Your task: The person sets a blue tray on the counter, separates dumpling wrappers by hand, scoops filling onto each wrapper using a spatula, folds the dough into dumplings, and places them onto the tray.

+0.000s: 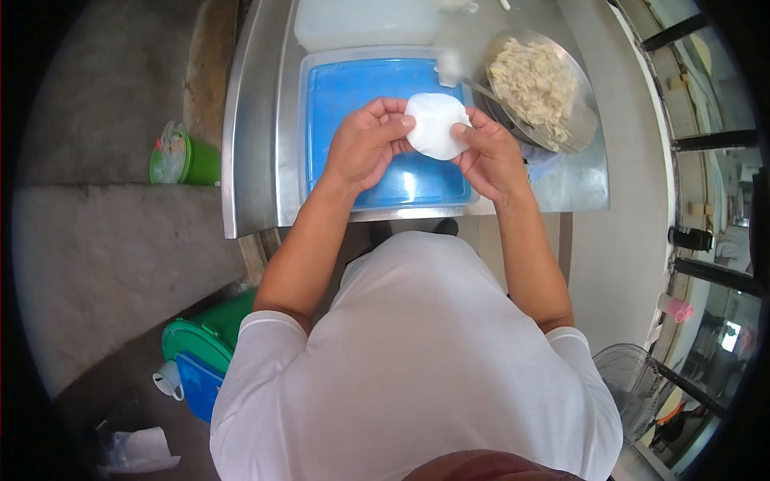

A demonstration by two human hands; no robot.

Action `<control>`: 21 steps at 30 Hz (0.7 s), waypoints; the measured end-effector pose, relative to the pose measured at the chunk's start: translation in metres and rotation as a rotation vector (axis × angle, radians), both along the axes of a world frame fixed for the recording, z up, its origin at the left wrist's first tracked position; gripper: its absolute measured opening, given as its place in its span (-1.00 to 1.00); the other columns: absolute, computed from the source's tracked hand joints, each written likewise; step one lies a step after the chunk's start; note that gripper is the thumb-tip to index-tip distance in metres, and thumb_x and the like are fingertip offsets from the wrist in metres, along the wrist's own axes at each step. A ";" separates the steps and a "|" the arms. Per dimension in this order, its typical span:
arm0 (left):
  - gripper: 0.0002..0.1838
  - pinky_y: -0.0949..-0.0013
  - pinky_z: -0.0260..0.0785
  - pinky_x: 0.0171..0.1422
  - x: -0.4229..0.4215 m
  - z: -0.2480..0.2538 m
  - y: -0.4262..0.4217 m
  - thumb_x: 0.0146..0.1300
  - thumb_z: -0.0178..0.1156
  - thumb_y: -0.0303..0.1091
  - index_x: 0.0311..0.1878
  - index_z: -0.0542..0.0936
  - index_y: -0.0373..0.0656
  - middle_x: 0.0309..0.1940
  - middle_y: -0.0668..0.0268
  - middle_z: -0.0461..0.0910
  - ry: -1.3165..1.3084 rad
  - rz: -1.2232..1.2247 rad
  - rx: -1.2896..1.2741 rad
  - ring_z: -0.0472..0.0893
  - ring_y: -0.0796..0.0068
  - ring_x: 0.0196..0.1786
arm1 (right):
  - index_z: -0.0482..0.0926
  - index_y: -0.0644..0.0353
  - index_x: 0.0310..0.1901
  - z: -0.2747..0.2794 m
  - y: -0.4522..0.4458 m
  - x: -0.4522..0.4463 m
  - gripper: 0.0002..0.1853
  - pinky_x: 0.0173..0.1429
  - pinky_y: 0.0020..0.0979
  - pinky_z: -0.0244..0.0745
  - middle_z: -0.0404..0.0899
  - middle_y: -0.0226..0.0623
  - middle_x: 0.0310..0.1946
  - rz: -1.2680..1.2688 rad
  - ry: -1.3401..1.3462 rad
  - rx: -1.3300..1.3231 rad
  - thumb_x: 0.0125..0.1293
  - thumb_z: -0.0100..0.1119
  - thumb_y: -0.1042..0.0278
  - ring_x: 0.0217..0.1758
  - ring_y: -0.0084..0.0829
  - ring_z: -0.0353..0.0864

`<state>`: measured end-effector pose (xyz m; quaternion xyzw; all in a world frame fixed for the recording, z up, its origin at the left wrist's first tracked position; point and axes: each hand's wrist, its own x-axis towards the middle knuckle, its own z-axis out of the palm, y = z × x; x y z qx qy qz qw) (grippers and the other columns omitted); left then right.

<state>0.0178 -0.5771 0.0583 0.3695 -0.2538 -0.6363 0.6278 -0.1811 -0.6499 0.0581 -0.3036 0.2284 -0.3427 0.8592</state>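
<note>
A thin white round wrapper (437, 126) is held up between both hands, over a blue tray (401, 180) with a clear rim. My left hand (371, 144) pinches its left edge between thumb and fingers. On the right edge, my right hand (491, 152) grips it with the thumb on top and the fingers behind. To the right of the hands, a metal bowl (588, 120) holds a pale shredded filling (533, 84). A utensil handle (484, 90) leans over the bowl's left side. Near the tray's top right corner lies a small white lump (449, 66).
A translucent container (353, 24) sits beyond the tray on the steel table (257, 160). Left of the table is a green bucket (200, 163) with plastic in it. A green bin (192, 345) stands at lower left, a wire fan (630, 385) at lower right.
</note>
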 end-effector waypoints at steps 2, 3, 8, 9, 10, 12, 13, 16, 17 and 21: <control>-0.70 0.30 0.57 0.05 0.004 0.003 -0.001 0.37 0.26 -0.45 0.10 0.53 -0.37 -0.08 0.17 0.65 -0.022 -0.019 0.002 0.67 0.37 -0.06 | 0.44 0.39 0.19 0.000 -0.002 0.000 -0.62 0.23 -0.22 0.60 0.60 -0.13 0.08 0.009 0.087 -0.029 0.39 0.22 0.53 0.09 -0.28 0.66; -0.70 0.30 0.58 0.04 0.006 0.004 -0.001 0.37 0.26 -0.45 0.09 0.53 -0.38 -0.11 0.17 0.66 -0.046 -0.046 0.004 0.68 0.37 -0.08 | 0.43 0.40 0.20 0.000 -0.002 0.000 -0.59 0.21 -0.24 0.59 0.60 -0.14 0.07 0.010 0.171 -0.058 0.37 0.26 0.51 0.09 -0.29 0.65; -0.70 0.35 0.59 -0.05 0.004 0.007 -0.008 0.35 0.28 -0.43 0.06 0.55 -0.39 -0.17 0.18 0.67 -0.166 -0.052 0.029 0.69 0.41 -0.19 | 0.39 0.39 0.24 0.009 0.015 0.013 -0.49 0.13 -0.36 0.57 0.61 -0.22 0.00 -0.104 0.497 -0.721 0.32 0.34 0.47 0.03 -0.43 0.64; -0.69 0.37 0.59 -0.08 0.002 0.007 -0.010 0.34 0.30 -0.41 0.06 0.55 -0.40 -0.18 0.19 0.67 -0.189 -0.019 0.025 0.69 0.43 -0.22 | 0.38 0.39 0.25 0.011 0.016 0.015 -0.47 0.11 -0.40 0.56 0.62 -0.25 -0.01 -0.029 0.524 -0.784 0.31 0.35 0.47 0.00 -0.48 0.64; -0.69 0.37 0.59 -0.08 0.000 0.008 -0.010 0.34 0.30 -0.41 0.06 0.55 -0.40 -0.18 0.19 0.67 -0.191 -0.021 0.024 0.69 0.43 -0.22 | 0.38 0.39 0.25 0.006 0.015 0.016 -0.47 0.11 -0.40 0.56 0.62 -0.25 -0.01 -0.031 0.523 -0.784 0.31 0.35 0.47 0.00 -0.48 0.64; -0.66 0.43 0.57 -0.12 -0.002 0.013 -0.011 0.33 0.32 -0.38 0.09 0.57 -0.36 -0.16 0.19 0.68 -0.261 -0.029 0.030 0.69 0.47 -0.24 | 0.43 0.37 0.22 -0.006 0.013 0.019 -0.55 0.08 -0.48 0.54 0.64 -0.31 -0.07 -0.026 0.356 -0.585 0.35 0.30 0.47 -0.08 -0.56 0.64; -0.66 0.43 0.57 -0.12 0.000 0.015 -0.012 0.33 0.32 -0.38 0.09 0.57 -0.36 -0.16 0.19 0.68 -0.261 -0.030 0.030 0.69 0.47 -0.24 | 0.43 0.37 0.22 -0.005 0.012 0.017 -0.55 0.08 -0.48 0.54 0.64 -0.31 -0.07 -0.027 0.356 -0.585 0.35 0.30 0.47 -0.08 -0.56 0.64; -0.69 0.43 0.56 -0.03 0.015 0.017 -0.009 0.40 0.26 -0.40 0.14 0.57 -0.30 -0.08 0.19 0.67 -0.477 0.016 0.076 0.68 0.46 -0.11 | 0.51 0.35 0.14 0.001 0.007 0.007 -0.69 0.02 -0.52 0.53 0.65 -0.35 -0.12 -0.007 0.313 -0.384 0.40 0.20 0.51 -0.16 -0.59 0.62; -0.67 0.41 0.54 0.03 0.018 0.014 -0.009 0.41 0.26 -0.38 0.16 0.56 -0.28 -0.04 0.19 0.66 -0.456 0.034 0.080 0.67 0.45 -0.06 | 0.54 0.34 0.11 0.001 0.005 0.005 -0.72 -0.01 -0.51 0.52 0.65 -0.35 -0.15 -0.008 0.276 -0.330 0.40 0.15 0.53 -0.17 -0.59 0.62; -0.61 0.32 0.49 0.18 0.011 0.002 -0.004 0.43 0.25 -0.31 0.23 0.52 -0.26 0.02 0.19 0.65 -0.218 -0.045 0.059 0.64 0.42 0.06 | 0.56 0.34 0.08 0.003 0.000 -0.002 -0.74 -0.04 -0.45 0.52 0.64 -0.33 -0.15 0.066 0.191 -0.273 0.42 0.05 0.52 -0.16 -0.55 0.61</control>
